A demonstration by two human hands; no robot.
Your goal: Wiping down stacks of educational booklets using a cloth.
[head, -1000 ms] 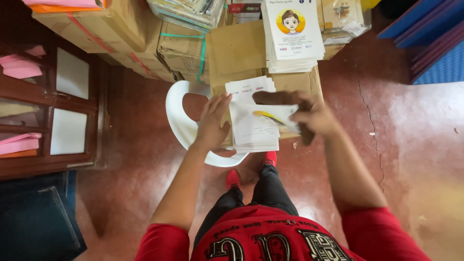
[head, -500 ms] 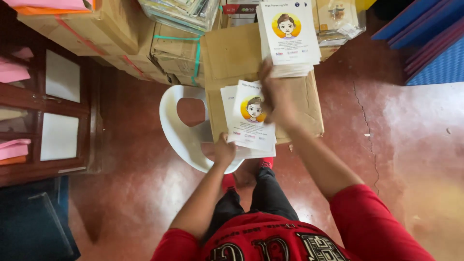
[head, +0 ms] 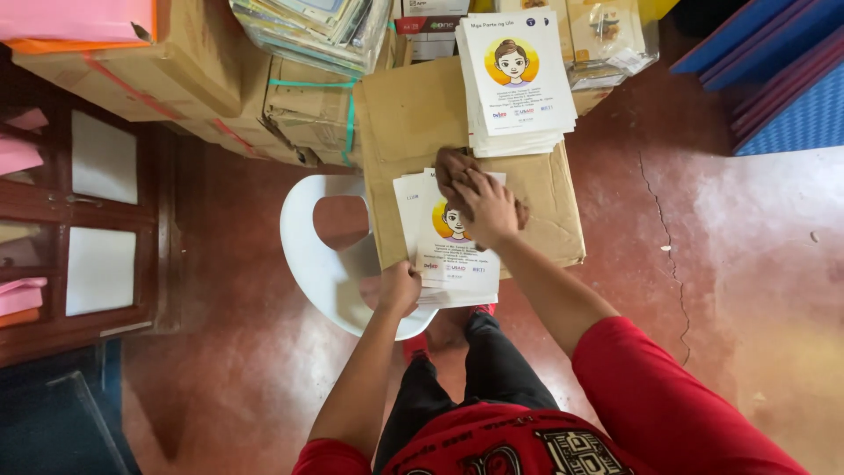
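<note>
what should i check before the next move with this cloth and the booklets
1. Right hand presses the brown cloth on the top booklet: ok.
2. Left hand grips the near stack's lower left corner to steady it: ok.
3. Near stack squared up: not ok, the edges are fanned out a little.
4. Near stack fully supported: not ok, its near edge overhangs the flattened cardboard above the white chair.
5. Second stack of booklets apart from the cloth: ok.
6. Cover wiped clean: cannot tell, the hand and cloth hide part of it.
</note>
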